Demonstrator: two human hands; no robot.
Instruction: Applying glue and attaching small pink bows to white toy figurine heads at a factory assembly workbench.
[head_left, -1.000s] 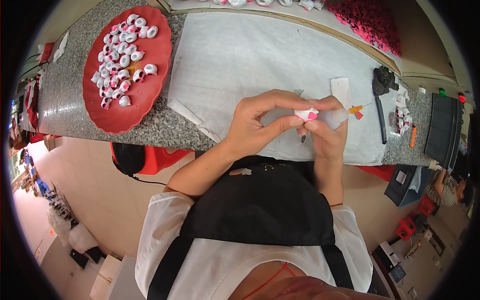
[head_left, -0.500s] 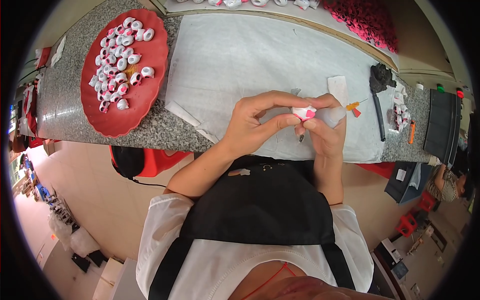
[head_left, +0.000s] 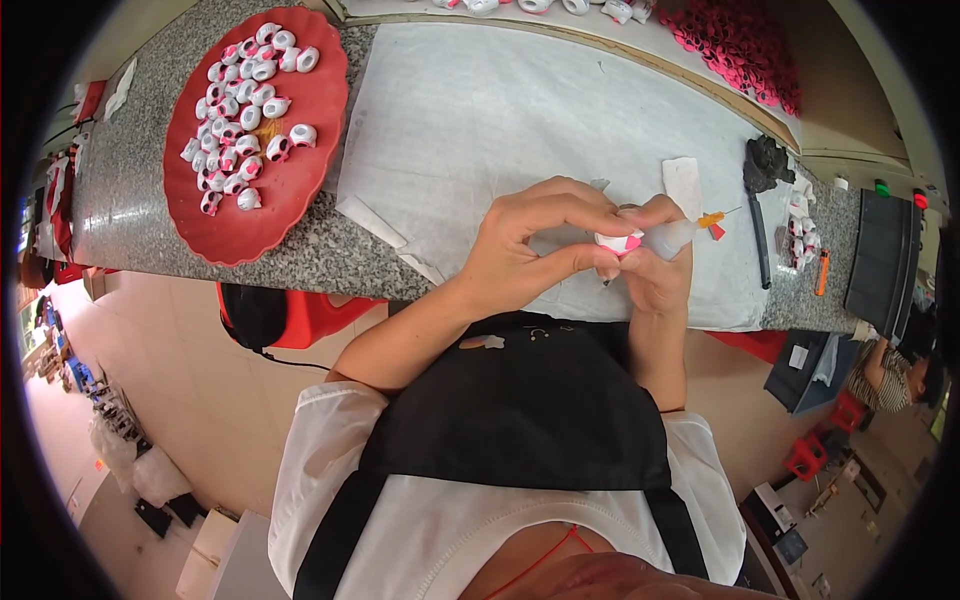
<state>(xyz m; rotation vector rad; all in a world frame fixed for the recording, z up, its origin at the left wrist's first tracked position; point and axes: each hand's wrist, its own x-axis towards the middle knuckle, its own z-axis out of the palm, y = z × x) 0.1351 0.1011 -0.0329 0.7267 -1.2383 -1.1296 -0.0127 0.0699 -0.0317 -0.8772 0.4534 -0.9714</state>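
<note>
White-and-pink, small rounded glossy piece point(head_left: 612, 242), in the head view, sits pinched between the person's left hand point(head_left: 505, 245) and right hand point(head_left: 662, 282), raised over the white paper-like sheet point(head_left: 470, 110) on the speckled grey stone counter point(head_left: 340, 262). About 0.5 seconds ago its pink patch faced the camera broadly; now more white shows and the pink lies toward the right end, so the piece seems to have been turned in place, with handling of it unfinished. The left grip is narrow, thumb and forefinger pressed on the piece. The right grip meets its other end while also holding a translucent plastic bottle point(head_left: 668, 239), whose orange needle tip point(head_left: 711, 219) points away to the right. On the scalloped red plate point(head_left: 290, 200), similar white-and-pink pieces point(head_left: 249, 117) appear unmoved.
</note>
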